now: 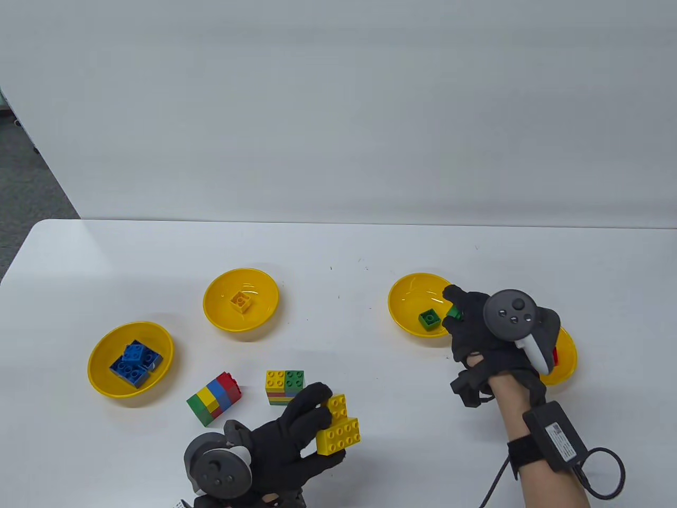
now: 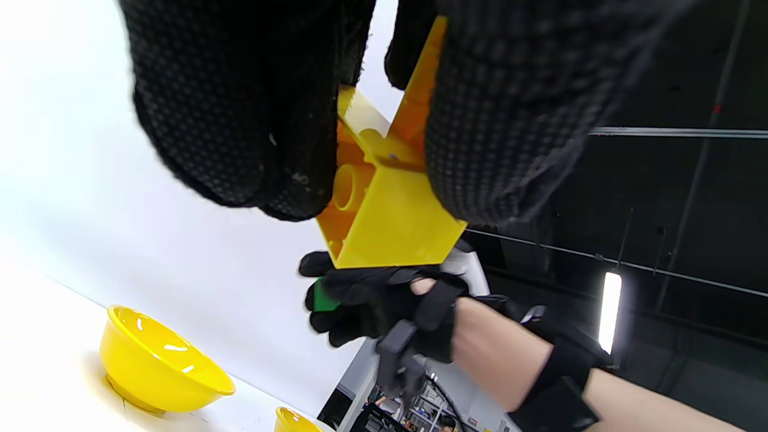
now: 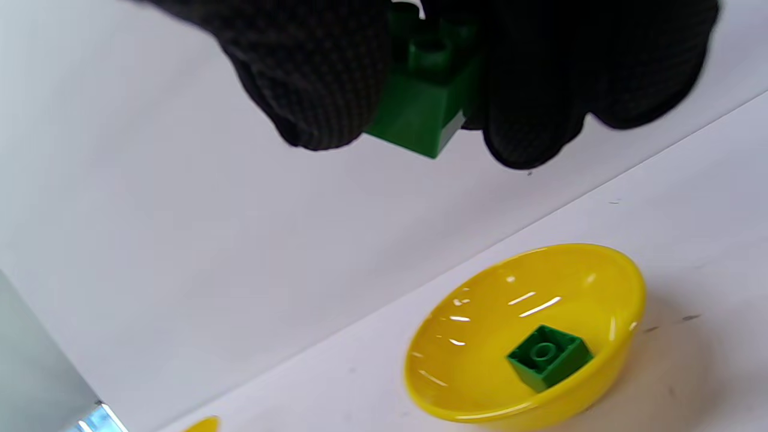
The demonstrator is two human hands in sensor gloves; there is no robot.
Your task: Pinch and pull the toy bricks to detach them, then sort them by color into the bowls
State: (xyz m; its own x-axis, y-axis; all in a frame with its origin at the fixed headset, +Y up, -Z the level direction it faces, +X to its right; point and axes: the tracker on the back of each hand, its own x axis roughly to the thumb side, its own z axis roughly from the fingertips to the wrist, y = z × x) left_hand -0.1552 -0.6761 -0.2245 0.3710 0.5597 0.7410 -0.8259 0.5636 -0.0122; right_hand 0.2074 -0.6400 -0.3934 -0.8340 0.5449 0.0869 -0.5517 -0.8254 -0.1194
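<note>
Here, from left to right across the white table (image 1: pixel 344 248):

Blue bowl: a glossy yellow plastic bowl (image 1: pixel 100 370) at far left is filled with several blue toy bricks (image 1: pixel 135 361), so it is judged the blue sorting place.

Yellow bowl: a second yellow plastic bowl (image 1: pixel 217 312), set farther back, holds one small orange-yellow brick (image 1: pixel 241 301).

Waiting stacks: a lying stack of green, yellow, blue and red bricks (image 1: pixel 214 398) and a standing yellow-and-green block (image 1: pixel 285 387) are left on the table between the bowls, near the person's edge, not yet taken apart.

Left hand: the black-gloved left hand (image 1: pixel 296 428) is curled round a stepped cluster of yellow bricks (image 1: pixel 339 427), held clear of the table, presumably for the next detaching.

Green bowl: a third yellow bowl (image 1: pixel 403 317) contains one green square brick (image 1: pixel 429 319).

Right hand: the black-gloved right hand (image 1: pixel 476 328) pinches a small green brick (image 3: pixel 423 102) between fingertips beside that bowl's rim, seemingly for dropping in.

Red bowl: a fourth yellow bowl (image 1: pixel 566 360) is mostly hidden under the right hand; something red is glimpsed there.

Writing: a label is seen on the black wrist box (image 1: pixel 556 435), too small to be read.
</note>
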